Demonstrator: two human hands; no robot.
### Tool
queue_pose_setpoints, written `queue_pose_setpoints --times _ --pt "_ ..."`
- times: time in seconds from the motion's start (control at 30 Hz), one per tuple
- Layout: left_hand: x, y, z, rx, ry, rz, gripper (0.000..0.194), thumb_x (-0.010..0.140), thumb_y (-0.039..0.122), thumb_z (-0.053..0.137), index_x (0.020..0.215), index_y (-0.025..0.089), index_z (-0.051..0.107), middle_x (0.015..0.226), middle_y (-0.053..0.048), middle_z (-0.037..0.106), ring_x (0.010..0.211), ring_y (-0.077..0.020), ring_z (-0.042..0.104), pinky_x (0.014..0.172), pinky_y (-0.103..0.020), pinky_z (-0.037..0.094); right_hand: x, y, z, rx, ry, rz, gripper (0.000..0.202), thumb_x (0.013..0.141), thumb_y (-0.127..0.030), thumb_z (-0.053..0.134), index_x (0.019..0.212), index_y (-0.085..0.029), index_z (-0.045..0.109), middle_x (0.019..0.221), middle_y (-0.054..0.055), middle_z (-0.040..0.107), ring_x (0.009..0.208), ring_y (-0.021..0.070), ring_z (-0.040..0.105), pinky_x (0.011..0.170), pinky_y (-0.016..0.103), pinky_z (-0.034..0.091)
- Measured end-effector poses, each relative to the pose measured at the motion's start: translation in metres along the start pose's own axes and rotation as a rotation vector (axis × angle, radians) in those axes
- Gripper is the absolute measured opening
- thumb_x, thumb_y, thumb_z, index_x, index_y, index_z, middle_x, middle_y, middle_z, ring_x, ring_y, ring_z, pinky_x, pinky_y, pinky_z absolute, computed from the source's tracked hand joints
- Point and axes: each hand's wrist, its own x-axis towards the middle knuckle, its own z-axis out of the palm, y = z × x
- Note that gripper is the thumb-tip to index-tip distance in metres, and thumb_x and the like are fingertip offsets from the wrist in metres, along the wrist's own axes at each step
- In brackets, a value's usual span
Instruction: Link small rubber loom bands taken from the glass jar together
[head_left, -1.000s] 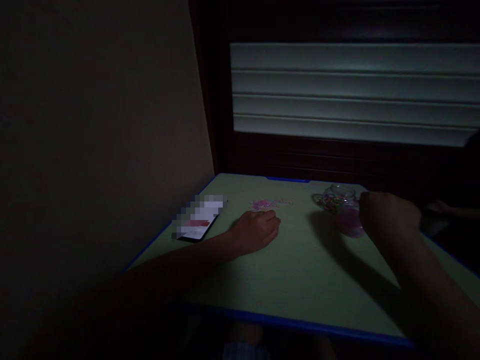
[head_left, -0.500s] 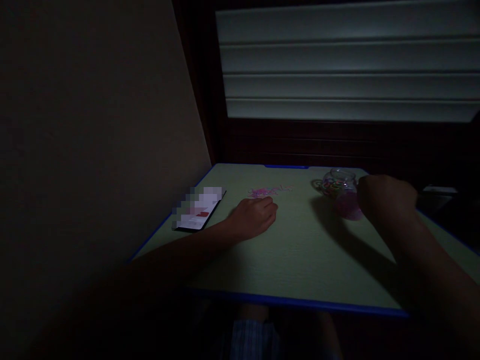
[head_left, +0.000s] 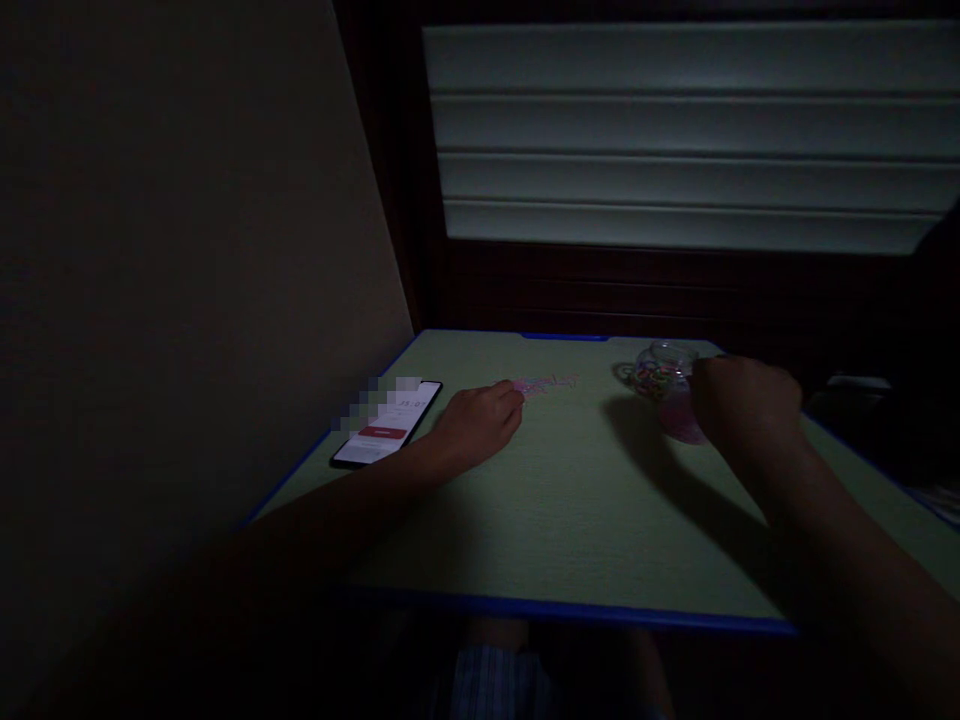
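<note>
My left hand (head_left: 482, 422) rests on the light green table (head_left: 570, 530), its fingers drawn together at the near left edge of a loose pile of pink bits (head_left: 544, 384). What its fingertips pinch, if anything, is too small to name. On the right, my right hand (head_left: 742, 405) is closed above a small container with pink contents (head_left: 681, 415); its fingers are hidden behind the back of the hand. Just behind that container stands a round clear glass jar (head_left: 660, 368) with multicoloured pieces inside.
A phone (head_left: 386, 425) with a lit screen lies at the table's left side, close to the wall (head_left: 225, 250). Blue edging (head_left: 600, 610) runs along the table's front. Behind the table is a dark wooden frame with pale slats (head_left: 660, 130).
My left hand has shifted a little left relative to the pink pile and now touches its edge. My right hand stays over the pink container. The whole view has moved slightly.
</note>
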Motion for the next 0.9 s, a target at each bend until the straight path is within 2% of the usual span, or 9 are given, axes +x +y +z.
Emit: queue_pose_setpoints --times 0.1,0.23,0.37,0.43,0.53,0.77,0.9 --pt "0.000 -0.001 0.000 0.011 -0.030 -0.012 0.026 0.089 0.024 0.030 0.089 0.016 0.054 0.090 -0.005 0.054 0.076 -0.0146 0.054 0.065 -0.026 0.041 0.000 -0.003 -0.002 -0.088 0.097 -0.028 0.022 0.075 -0.016 0.041 0.080 -0.012 0.063 0.076 0.016 0.062 0.073 0.0263 0.059 0.058 0.032 0.037" --pt "0.001 -0.004 -0.002 0.023 -0.090 -0.071 0.028 0.089 0.024 0.028 0.091 0.015 0.055 0.092 -0.006 0.053 0.076 -0.0149 0.055 0.066 -0.027 0.042 -0.003 -0.017 -0.003 -0.001 0.142 -0.217 0.022 0.079 -0.024 0.042 0.081 -0.015 0.062 0.080 0.011 0.063 0.070 0.0202 0.058 0.056 0.027 0.034" --pt "0.001 -0.009 -0.003 0.037 -0.152 -0.127 0.029 0.089 0.024 0.029 0.093 0.014 0.055 0.094 -0.008 0.053 0.076 -0.0153 0.055 0.064 -0.026 0.042 -0.009 -0.039 0.004 0.334 0.026 -0.429 0.026 0.083 -0.026 0.037 0.085 -0.021 0.062 0.082 0.005 0.064 0.068 0.0141 0.057 0.054 0.022 0.033" --pt "0.001 -0.011 -0.003 0.036 -0.157 -0.132 0.029 0.089 0.025 0.029 0.093 0.014 0.056 0.094 -0.008 0.053 0.076 -0.0156 0.055 0.064 -0.027 0.042 -0.012 -0.048 0.009 0.415 -0.051 -0.492 0.026 0.083 -0.028 0.038 0.084 -0.021 0.063 0.082 0.005 0.065 0.067 0.0133 0.057 0.055 0.022 0.033" --pt "0.000 -0.012 -0.001 0.025 -0.149 -0.128 0.029 0.089 0.024 0.030 0.094 0.014 0.056 0.094 -0.007 0.053 0.076 -0.0153 0.055 0.066 -0.027 0.042 -0.016 -0.056 0.014 0.458 -0.103 -0.499 0.031 0.085 -0.033 0.036 0.082 -0.020 0.064 0.081 0.006 0.065 0.065 0.0139 0.057 0.056 0.022 0.034" --pt "0.001 -0.006 0.010 -0.047 -0.092 -0.020 0.028 0.090 0.027 0.030 0.096 0.016 0.055 0.100 -0.006 0.054 0.079 -0.0147 0.055 0.069 -0.026 0.042 -0.014 -0.054 0.011 0.506 -0.097 -0.465 0.034 0.085 -0.035 0.034 0.086 -0.019 0.064 0.083 0.008 0.065 0.066 0.0146 0.058 0.057 0.023 0.034" --pt "0.004 -0.001 0.012 -0.135 -0.058 -0.044 0.029 0.089 0.032 0.034 0.090 0.015 0.058 0.098 -0.006 0.056 0.080 -0.0142 0.055 0.069 -0.025 0.042 -0.014 -0.055 0.011 0.509 -0.095 -0.470 0.039 0.086 -0.038 0.031 0.083 -0.019 0.065 0.080 0.008 0.065 0.064 0.0148 0.057 0.055 0.024 0.034"
